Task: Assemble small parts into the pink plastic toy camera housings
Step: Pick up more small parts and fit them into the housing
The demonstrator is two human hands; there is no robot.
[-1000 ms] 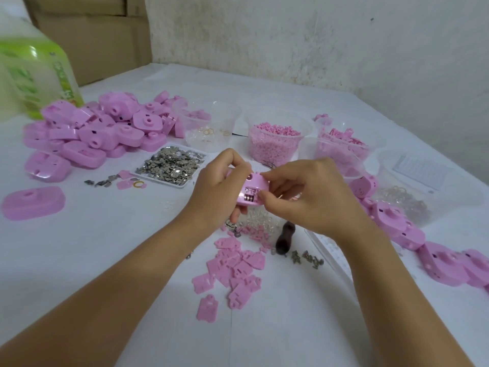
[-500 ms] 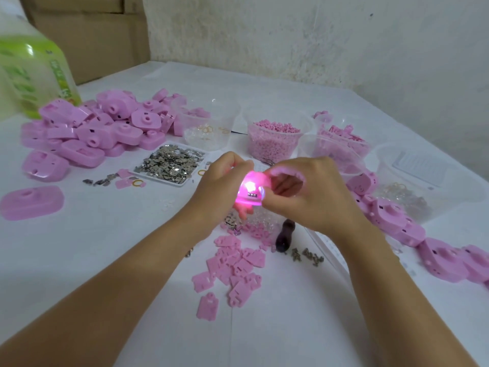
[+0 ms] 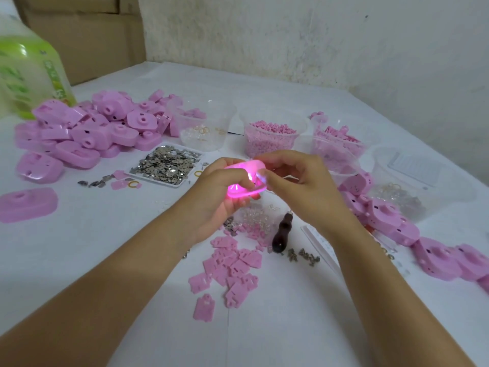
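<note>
Your left grip (image 3: 225, 192) is wrapped around the pink housing (image 3: 242, 193), fingers curled over its near edge and the thumb behind. It is held up in the air above the surface (image 3: 105, 247), over the scatter of flat pink plates (image 3: 232, 266) and the dark-handled tool (image 3: 281, 234). Your right grip (image 3: 296, 186) is curled in on the housing's right end, thumb and forefinger pinching there. Whether a small part sits between those fingertips you cannot tell from here. The shell glows bright magenta from inside, so the light seems to be live. Treat the housing as a light, stiff, hollow moulding. It probably weighs next to nothing and will not flex much, but its smooth rounded corners are likely slippery and the thin walls could crack under a hard squeeze. Take it by the long edges with your left grip, as you do now, and leave the open side free for the right to work. The heap of unfinished housings (image 3: 87, 131) lies well off to your left, and the tray of metal pieces (image 3: 166, 164) sits just beyond your hands.
</note>
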